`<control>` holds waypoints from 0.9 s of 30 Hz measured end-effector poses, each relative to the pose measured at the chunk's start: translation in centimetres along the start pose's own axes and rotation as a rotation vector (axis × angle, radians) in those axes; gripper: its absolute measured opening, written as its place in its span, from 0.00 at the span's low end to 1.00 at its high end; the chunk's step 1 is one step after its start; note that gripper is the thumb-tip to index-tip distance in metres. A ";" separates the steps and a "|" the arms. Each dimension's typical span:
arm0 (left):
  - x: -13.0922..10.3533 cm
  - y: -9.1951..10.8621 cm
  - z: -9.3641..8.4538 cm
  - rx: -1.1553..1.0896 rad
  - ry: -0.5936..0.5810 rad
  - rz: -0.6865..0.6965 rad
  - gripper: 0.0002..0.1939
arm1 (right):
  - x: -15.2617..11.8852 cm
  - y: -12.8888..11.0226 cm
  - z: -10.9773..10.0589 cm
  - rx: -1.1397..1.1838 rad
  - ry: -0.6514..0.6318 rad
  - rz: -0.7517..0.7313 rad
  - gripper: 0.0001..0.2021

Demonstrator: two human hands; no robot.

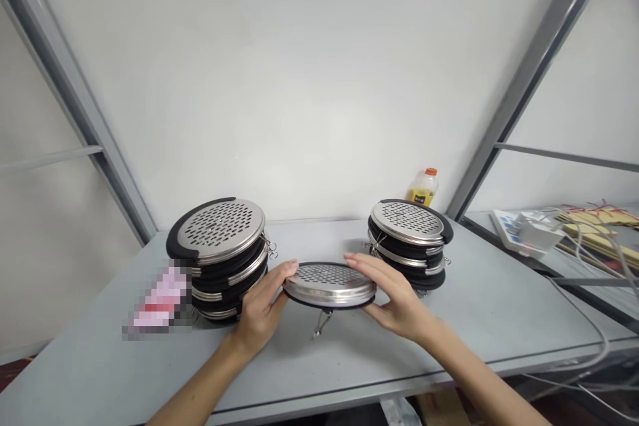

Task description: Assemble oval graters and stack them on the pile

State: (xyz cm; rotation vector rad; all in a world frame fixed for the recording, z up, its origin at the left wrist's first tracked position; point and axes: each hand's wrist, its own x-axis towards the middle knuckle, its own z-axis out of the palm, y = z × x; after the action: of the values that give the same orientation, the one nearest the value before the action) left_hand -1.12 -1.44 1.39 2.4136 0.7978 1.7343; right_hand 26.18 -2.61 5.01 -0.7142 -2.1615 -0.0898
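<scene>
A round metal disc with a slotted top and a black rim underneath is held level above the grey table, a small wire clasp hanging from its near edge. My left hand grips its left side, fingertips on the top edge. On the right side my right hand holds it the same way. Behind my left hand stands a stack of similar discs with black rims. A second, narrower-looking stack is behind my right hand, with wire clasps sticking out of its sides.
A bottle with an orange cap stands by the wall behind the right stack. A blurred pink item lies left of the left stack. Metal posts rise at both sides. White adapters and cables lie at the right.
</scene>
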 end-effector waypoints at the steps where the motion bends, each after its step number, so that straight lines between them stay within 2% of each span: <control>1: 0.0 -0.1 0.0 -0.011 -0.010 0.000 0.22 | 0.2 0.1 0.0 0.039 -0.013 -0.023 0.30; 5: -0.2 -0.2 0.1 0.000 -0.035 -0.011 0.27 | 0.9 -0.1 -1.0 0.063 -0.001 -0.110 0.27; 9: -0.5 -0.2 0.3 0.017 -0.122 -0.133 0.34 | 2.1 0.4 -4.8 -0.130 0.141 -0.179 0.27; 12: -0.6 0.0 0.4 0.016 -0.255 -0.155 0.30 | 2.7 2.5 -8.0 -0.330 0.193 -0.133 0.26; 15: -0.5 0.3 0.4 0.041 -0.362 -0.174 0.24 | 2.4 5.2 -10.1 -0.506 0.209 -0.077 0.25; 19: -0.4 0.4 0.5 0.059 -0.402 -0.188 0.19 | 1.3 7.6 -11.0 -0.670 0.210 -0.018 0.22; 27: -0.5 0.2 0.8 0.070 -0.437 -0.212 0.13 | -0.2 8.2 -10.3 -0.728 0.223 0.037 0.18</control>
State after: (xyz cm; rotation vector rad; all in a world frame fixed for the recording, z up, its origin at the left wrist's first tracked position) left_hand -0.43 -1.64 0.77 2.5034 1.0121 1.0657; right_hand 37.81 1.02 10.09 -1.0836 -1.8792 -0.9258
